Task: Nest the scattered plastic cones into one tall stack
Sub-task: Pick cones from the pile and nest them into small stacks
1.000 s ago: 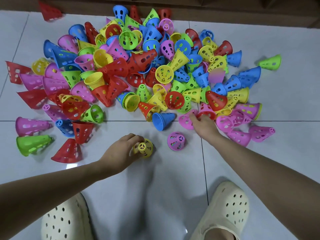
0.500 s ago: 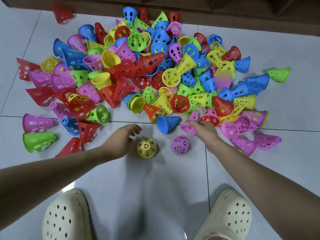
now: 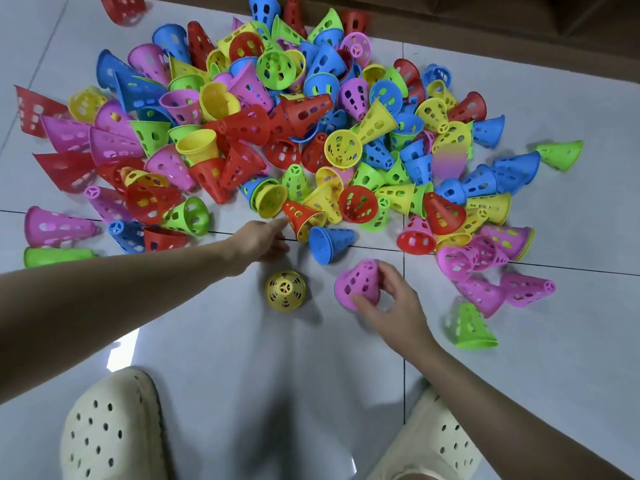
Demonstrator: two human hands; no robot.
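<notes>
A wide pile of perforated plastic cones (image 3: 298, 133) in red, blue, yellow, green and pink covers the white tiled floor. A yellow cone (image 3: 285, 290) stands upright on its own near me. My right hand (image 3: 391, 303) grips a pink cone (image 3: 358, 284), tilted, just right of the yellow one. My left hand (image 3: 261, 239) reaches forward with fingers extended, its fingertips at the tip of a red cone (image 3: 300, 214) with a yellow cone nested inside, at the pile's near edge. A blue cone (image 3: 329, 242) lies between my hands.
A lone green cone (image 3: 472, 329) sits to the right of my right hand. Pink cones (image 3: 491, 271) cluster at the right edge of the pile. My two feet in cream perforated clogs (image 3: 110, 431) stand on the tiles below. A dark wooden baseboard (image 3: 485, 26) runs behind the pile.
My left hand let go of the yellow cone and moved forward to the red cone. My right hand drew a pink cone back from the pile's edge toward me.
</notes>
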